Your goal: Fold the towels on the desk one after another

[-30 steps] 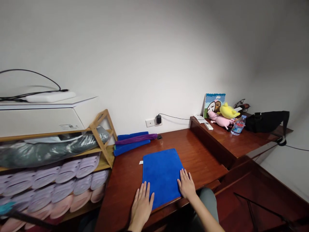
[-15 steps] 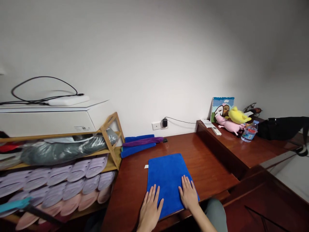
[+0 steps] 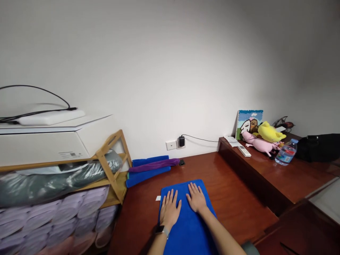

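A blue towel lies spread flat on the reddish-brown wooden desk, with a small white tag sticking out at its left edge. My left hand rests palm down on the towel's left side, fingers stretched out; a watch shows on that wrist. On the towel's upper part, to the right, my right hand also lies flat with its fingers spread. Neither hand grips anything. The towel's near edge runs out of the picture.
Blue and purple rolled towels lie at the desk's back left, beside a wooden rack of slippers. On the raised right part are plush toys, a water bottle and a remote. A charger is plugged into the wall.
Both hands have slid forward over the towel, away from me, staying flat. The camera view has shifted, so the desk and towel appear lower.
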`<move>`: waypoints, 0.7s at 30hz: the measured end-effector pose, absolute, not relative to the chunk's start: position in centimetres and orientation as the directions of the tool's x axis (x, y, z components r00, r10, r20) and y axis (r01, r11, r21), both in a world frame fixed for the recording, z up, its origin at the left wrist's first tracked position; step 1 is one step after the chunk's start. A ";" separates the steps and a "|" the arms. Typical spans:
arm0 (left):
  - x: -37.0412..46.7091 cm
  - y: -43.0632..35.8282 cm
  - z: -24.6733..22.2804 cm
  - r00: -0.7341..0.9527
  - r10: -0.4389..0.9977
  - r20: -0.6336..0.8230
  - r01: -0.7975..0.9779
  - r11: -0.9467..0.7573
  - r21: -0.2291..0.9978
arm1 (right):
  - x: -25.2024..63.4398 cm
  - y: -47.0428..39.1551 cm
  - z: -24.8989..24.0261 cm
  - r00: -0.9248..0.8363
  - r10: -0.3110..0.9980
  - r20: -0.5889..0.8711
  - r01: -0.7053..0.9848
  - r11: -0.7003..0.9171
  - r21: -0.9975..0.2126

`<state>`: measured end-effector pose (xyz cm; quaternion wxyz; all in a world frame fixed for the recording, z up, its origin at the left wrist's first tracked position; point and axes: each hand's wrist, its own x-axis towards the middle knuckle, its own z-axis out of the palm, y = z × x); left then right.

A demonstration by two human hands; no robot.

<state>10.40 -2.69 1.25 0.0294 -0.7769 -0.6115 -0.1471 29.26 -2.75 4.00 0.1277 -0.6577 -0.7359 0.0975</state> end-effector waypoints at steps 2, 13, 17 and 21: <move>9.4 -2.6 0.4 0.155 0.949 0.275 0.972 -0.197 0.132 | 32.1 -2.2 3.6 -0.008 0.999 0.031 0.958 0.017 -0.286; 10.3 0.2 0.4 0.243 0.912 0.331 0.935 -0.311 0.170 | 28.6 -1.3 3.3 -0.115 0.985 0.127 0.943 0.149 -0.297; 8.7 0.6 0.2 0.195 0.937 0.291 0.954 -0.250 0.165 | 28.4 -1.4 2.9 -0.112 0.989 0.094 0.941 0.136 -0.311; 6.0 0.6 0.9 0.117 0.962 0.247 0.976 -0.157 0.150 | 32.5 -1.1 4.6 0.049 0.999 -0.006 0.964 -0.049 -0.260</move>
